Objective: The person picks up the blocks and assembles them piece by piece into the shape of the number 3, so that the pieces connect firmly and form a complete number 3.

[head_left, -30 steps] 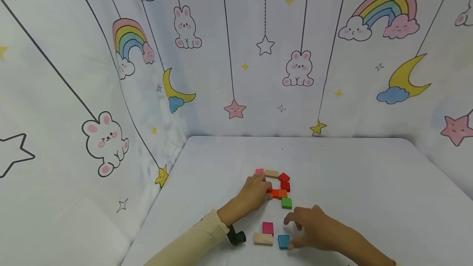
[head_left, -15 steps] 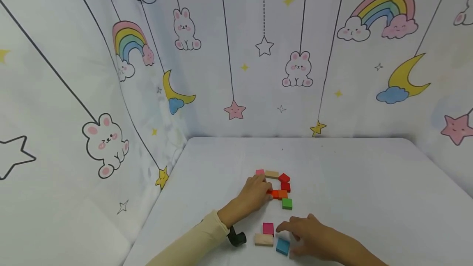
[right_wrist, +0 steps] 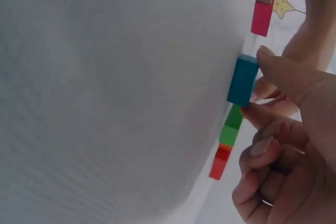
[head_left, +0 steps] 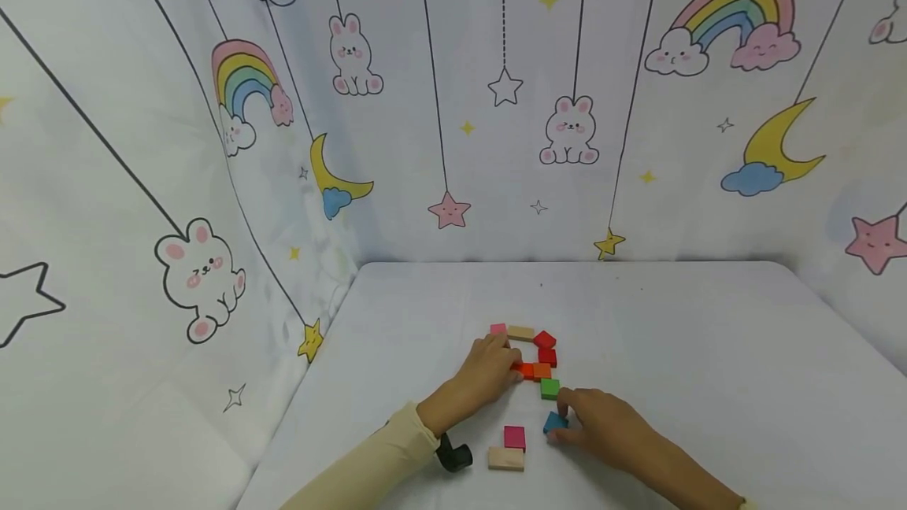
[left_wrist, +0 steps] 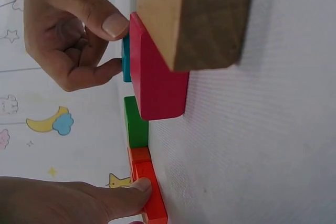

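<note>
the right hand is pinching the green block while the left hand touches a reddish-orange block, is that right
Not quite: the right hand is pinching the blue block, not the green block, as the right wrist view shows. The left hand does touch a reddish-orange block.

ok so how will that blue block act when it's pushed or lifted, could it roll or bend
Likely stiff: the blue block shows straight edges and no sag in the right hand. It would probably slide rather than roll, since its faces are flat. It is perhaps light, as the fingers pinch it just at opposite ends.
</note>
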